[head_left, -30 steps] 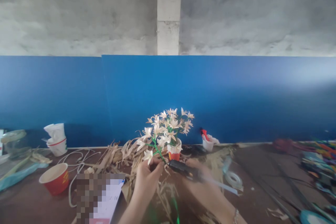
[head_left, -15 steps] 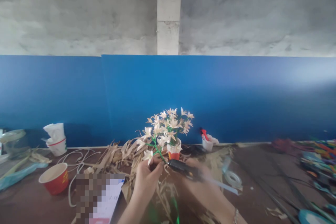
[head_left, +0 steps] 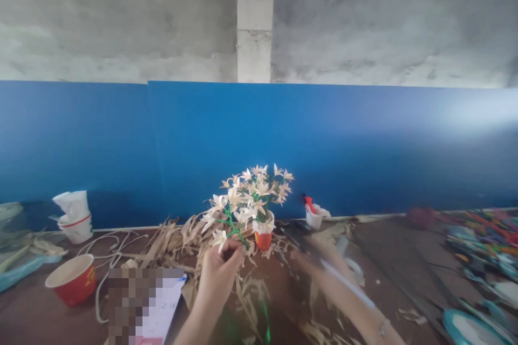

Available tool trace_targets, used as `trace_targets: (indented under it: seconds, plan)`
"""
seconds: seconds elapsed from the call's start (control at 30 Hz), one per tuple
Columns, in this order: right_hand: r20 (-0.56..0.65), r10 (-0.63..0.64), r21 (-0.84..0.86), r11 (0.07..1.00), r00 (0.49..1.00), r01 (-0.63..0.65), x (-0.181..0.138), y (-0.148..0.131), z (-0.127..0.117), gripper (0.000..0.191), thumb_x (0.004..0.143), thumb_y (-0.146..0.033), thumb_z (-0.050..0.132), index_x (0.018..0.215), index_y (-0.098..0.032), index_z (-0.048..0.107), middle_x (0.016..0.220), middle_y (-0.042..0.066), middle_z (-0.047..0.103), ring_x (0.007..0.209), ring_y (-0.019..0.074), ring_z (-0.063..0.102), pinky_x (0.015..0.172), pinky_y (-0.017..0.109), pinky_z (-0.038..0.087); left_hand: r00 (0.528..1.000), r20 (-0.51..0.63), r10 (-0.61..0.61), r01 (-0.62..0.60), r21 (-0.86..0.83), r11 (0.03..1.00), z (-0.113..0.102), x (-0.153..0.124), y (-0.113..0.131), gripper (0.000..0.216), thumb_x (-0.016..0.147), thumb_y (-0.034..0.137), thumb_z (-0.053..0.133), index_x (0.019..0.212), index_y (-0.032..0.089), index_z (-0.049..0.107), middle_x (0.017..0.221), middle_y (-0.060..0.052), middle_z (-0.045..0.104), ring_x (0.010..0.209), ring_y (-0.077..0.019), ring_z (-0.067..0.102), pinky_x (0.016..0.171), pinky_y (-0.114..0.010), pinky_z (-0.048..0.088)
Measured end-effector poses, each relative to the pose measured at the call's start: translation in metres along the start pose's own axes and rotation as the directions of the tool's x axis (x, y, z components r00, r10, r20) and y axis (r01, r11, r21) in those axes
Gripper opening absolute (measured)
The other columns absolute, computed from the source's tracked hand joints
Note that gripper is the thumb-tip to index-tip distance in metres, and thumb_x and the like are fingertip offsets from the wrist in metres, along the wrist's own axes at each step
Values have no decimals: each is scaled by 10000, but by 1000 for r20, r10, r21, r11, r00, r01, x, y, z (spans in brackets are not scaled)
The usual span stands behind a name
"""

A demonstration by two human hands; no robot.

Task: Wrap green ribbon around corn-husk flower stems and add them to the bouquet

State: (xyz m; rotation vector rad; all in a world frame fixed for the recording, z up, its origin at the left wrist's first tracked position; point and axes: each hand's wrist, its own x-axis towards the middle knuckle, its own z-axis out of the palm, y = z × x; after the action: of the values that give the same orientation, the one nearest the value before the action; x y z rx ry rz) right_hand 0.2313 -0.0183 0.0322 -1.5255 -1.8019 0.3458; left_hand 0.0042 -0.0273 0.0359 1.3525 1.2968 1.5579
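My left hand (head_left: 222,267) is closed, its thumb and fingers pinching the green stem (head_left: 238,233) of a flower spray. Cream, star-shaped husk flowers (head_left: 220,202) branch from that stem. Smeared by motion, my right hand (head_left: 318,267) is wrapped round a black hot glue gun (head_left: 299,240), and a pale glue stick (head_left: 348,282) juts out behind it. The gun is apart from the stem. Just behind the held spray, a red paper cup (head_left: 263,240) lined with white holds more cream flowers (head_left: 263,188) on green stems.
Dry corn husks (head_left: 170,242) lie across the table's middle. To the left stand a red paper bowl (head_left: 75,280), a white cup with tissue (head_left: 76,226) and a phone (head_left: 165,302). On the right are a tape roll (head_left: 356,272) and colourful craft stems (head_left: 491,234). A blue panel (head_left: 259,140) closes the back.
My right hand has drawn the glue gun away from the stem, to the right and back. My left hand keeps its pinch on the stem. The whole view has shifted slightly.
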Motion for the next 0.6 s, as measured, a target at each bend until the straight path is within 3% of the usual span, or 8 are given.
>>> trace_targets:
  seconds: [0.07,0.13,0.27,0.37,0.47,0.53,0.6]
  plan:
    - [22,121,-227,967,992,-113,2,26,-14,272,771,-401,479,919,-234,634,796,47,706,768,246,651,615,283,457,1000,-16,-5,5,3,1000,0,-1,2,193,648,326,615,561,153,606,479,36,494,485,-108,415,491,-212,325]
    - [62,186,-393,908,981,-147,1,55,-22,269,744,-259,471,969,-231,617,941,77,697,884,267,640,701,310,451,1000,-15,-12,12,-5,1000,-1,-1,3,189,641,322,622,563,150,615,482,35,491,490,-107,413,492,-212,323]
    - [122,259,-582,801,958,-142,-13,111,-19,466,653,-105,471,1101,-199,558,1113,119,630,1042,290,574,842,376,410,997,41,-62,65,-58,996,-1,-1,3,187,617,320,652,568,143,617,469,49,448,455,-81,353,453,-202,274]
    - [93,364,-646,730,927,-222,-25,136,-11,462,680,-104,449,1126,-179,545,1138,146,607,1081,315,545,843,430,408,985,77,-152,162,-139,977,0,-3,7,200,612,329,667,578,146,593,439,80,370,414,-56,265,417,-195,203]
    - [18,422,-706,648,906,-288,-26,135,-11,430,675,-84,453,1081,-153,579,1089,174,612,1052,343,546,803,474,411,974,105,-200,218,-198,956,2,-7,12,204,621,322,667,583,147,569,435,94,332,408,-44,221,412,-192,158]
    - [-48,391,-719,625,919,-303,-18,115,-14,374,672,-78,458,1003,-134,624,1042,196,618,1021,370,540,791,515,391,965,149,-214,243,-223,944,3,-9,15,215,616,321,676,575,146,557,429,97,328,404,-39,214,416,-192,147]
    - [-21,276,-574,784,961,-237,-8,81,-15,303,702,-112,460,916,-175,665,1068,164,622,1045,355,521,829,511,371,951,205,-233,282,-258,924,4,-11,16,230,607,328,689,581,148,547,433,95,348,399,-34,212,420,-193,138]
